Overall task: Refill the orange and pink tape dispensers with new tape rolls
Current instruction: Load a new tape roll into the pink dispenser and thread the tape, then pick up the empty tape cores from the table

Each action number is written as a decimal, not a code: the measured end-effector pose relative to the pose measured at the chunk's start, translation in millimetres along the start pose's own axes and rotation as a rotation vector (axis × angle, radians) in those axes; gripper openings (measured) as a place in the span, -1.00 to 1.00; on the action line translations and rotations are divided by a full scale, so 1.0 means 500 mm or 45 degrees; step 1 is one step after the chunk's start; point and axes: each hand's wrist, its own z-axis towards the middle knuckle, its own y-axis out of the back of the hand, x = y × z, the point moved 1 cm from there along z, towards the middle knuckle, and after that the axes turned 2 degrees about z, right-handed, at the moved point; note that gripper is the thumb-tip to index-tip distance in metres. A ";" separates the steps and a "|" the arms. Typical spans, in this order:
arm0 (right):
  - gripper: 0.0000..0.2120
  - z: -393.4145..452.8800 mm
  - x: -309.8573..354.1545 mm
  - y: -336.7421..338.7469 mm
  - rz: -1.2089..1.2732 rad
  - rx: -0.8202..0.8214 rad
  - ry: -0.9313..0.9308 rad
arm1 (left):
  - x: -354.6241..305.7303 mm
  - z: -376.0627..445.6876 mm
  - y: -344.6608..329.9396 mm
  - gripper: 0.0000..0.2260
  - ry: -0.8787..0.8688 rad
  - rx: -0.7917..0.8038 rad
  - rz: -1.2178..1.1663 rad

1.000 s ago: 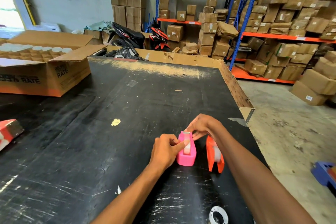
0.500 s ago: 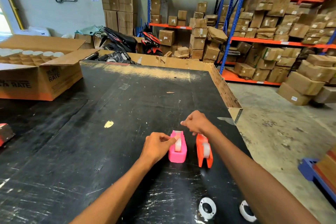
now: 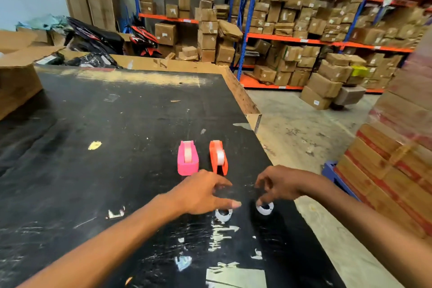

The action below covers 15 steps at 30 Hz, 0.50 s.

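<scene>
Pink dispenser [image 3: 187,158] and orange dispenser [image 3: 218,156] stand side by side on the black table [image 3: 98,124], both with tape loaded, pink to the left. Both hands are nearer the camera than the dispensers, off them. Left hand [image 3: 202,193] palm down, fingers spread, holding nothing; its fingertips hover over a white core [image 3: 223,214], contact unclear. Right hand [image 3: 279,186] fingers curled down onto a second white core [image 3: 264,208]; looks like a loose pinch on its rim, can't tell for sure. Cores sit just apart, nearer the camera than the orange dispenser.
</scene>
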 end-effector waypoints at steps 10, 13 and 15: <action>-0.65 -0.002 0.022 -0.079 0.047 -0.235 0.011 | 0.012 -0.035 -0.024 -0.74 -0.097 -0.032 0.357; -0.74 0.025 0.099 -0.069 0.062 -0.248 0.173 | 0.076 -0.071 0.018 -0.76 0.013 -0.094 0.354; -0.77 0.054 0.169 -0.061 0.060 -0.255 0.313 | 0.134 -0.105 0.055 -0.74 0.140 -0.151 0.388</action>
